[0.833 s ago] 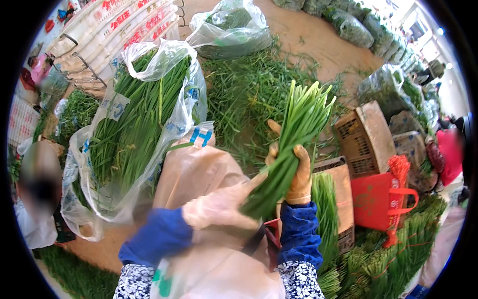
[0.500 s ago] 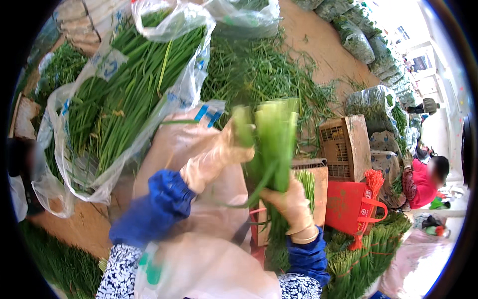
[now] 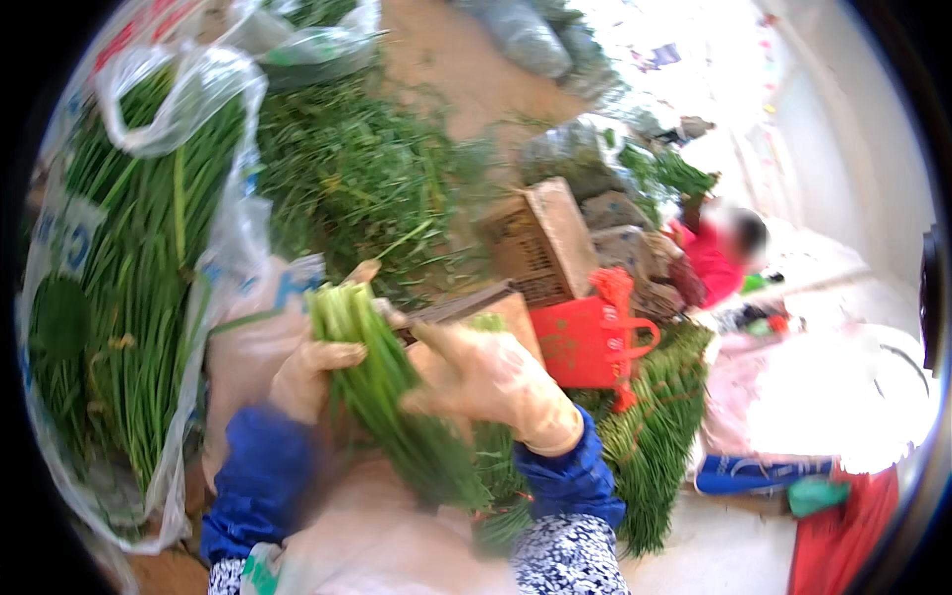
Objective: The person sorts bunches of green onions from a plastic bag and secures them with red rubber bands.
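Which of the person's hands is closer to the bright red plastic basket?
Right. The right hand, in a thin glove, is just left of the bright red plastic basket; the left hand is farther left, beyond the green chive bunch.

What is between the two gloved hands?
In the head view, a bundle of green stalks lies between the left hand and the right hand; both grip it.

My gloves [image 3: 496, 382] look thin, matt rubber; the leafy bunch [image 3: 392, 397] smooth and green — beside it a glossy clear plastic bag [image 3: 213, 213], a rough cardboard box [image 3: 540, 238].
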`<state>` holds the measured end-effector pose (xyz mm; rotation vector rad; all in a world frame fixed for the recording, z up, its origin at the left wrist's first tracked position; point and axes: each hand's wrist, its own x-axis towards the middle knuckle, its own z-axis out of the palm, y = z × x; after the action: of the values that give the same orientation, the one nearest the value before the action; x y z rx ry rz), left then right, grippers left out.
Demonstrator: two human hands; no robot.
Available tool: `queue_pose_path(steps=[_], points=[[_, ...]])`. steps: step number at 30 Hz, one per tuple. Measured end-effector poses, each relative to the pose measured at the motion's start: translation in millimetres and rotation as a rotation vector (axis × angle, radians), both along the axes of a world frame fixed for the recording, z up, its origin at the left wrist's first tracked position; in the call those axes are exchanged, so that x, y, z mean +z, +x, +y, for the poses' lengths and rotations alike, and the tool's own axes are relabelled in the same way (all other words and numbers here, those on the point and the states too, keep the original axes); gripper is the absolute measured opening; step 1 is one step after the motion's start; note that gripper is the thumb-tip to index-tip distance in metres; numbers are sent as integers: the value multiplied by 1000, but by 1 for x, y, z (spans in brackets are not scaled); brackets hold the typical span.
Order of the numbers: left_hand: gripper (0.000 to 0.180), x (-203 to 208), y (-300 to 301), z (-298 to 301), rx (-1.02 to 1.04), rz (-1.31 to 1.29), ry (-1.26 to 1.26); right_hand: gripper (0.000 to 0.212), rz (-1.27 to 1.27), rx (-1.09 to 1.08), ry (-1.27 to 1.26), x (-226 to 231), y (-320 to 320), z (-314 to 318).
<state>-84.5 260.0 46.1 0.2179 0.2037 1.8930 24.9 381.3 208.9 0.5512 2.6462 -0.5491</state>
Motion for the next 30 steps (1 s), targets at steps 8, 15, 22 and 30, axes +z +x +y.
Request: queue_pose_path(steps=[8,15,22,30], points=[[70,-11,11,5,91,148,-197,77,-181,322,13,-70,-95,-19],[55,-9,8,-8,99,42,-276,85,628,-13,40,-62,-21,-21],[55,9,26,9,81,174,-305,145,649,-105,-131,-119,47,-55],[51,7,46,18,179,82,-331,122,636,-410,-306,-157,89,-50]])
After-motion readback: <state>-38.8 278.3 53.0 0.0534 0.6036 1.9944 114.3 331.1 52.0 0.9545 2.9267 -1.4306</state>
